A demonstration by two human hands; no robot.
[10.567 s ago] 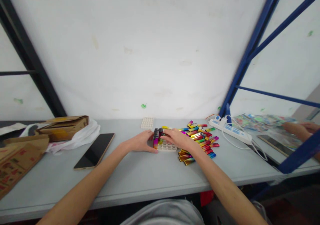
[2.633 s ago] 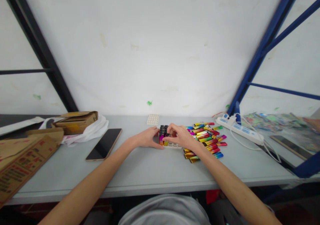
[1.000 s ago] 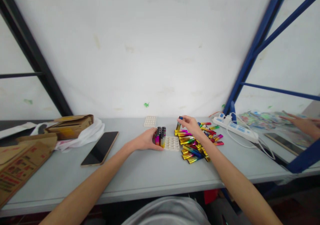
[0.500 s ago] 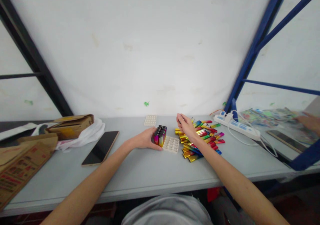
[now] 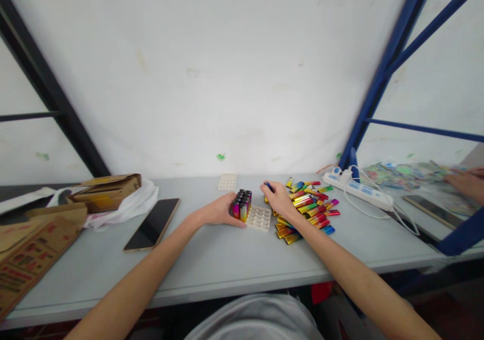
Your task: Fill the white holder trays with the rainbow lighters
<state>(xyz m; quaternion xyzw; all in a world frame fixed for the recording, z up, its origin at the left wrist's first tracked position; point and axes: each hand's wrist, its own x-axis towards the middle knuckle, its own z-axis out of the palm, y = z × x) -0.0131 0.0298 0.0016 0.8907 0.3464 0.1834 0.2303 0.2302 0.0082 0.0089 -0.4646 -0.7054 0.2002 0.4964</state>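
Note:
Several upright lighters [image 5: 241, 206] with shiny coloured bodies and black tops stand packed at the left end of a cream tray [image 5: 259, 218] with round hollows. My left hand [image 5: 219, 211] is curled around their left side, thumb in front and fingers behind. Above the tray's right end, my right hand [image 5: 279, 199] pinches a single lighter [image 5: 269, 186]; just its dark end shows between the fingers. Beneath and beyond that hand lies a loose pile of metallic lighters [image 5: 313, 210] in gold, red, green and blue.
A second cream tray [image 5: 227, 181] lies by the wall. To the left are a phone [image 5: 152, 224], a white plastic bag [image 5: 141, 199] and cardboard boxes [image 5: 38, 249]. A power strip [image 5: 357, 191] with cables sits right, near another person's hand [image 5: 467, 182] and a second phone [image 5: 433, 211].
My right hand has moved slightly left and down, toward the tray, and the dark end of the lighter in it now shows more plainly. My left hand stays in place.

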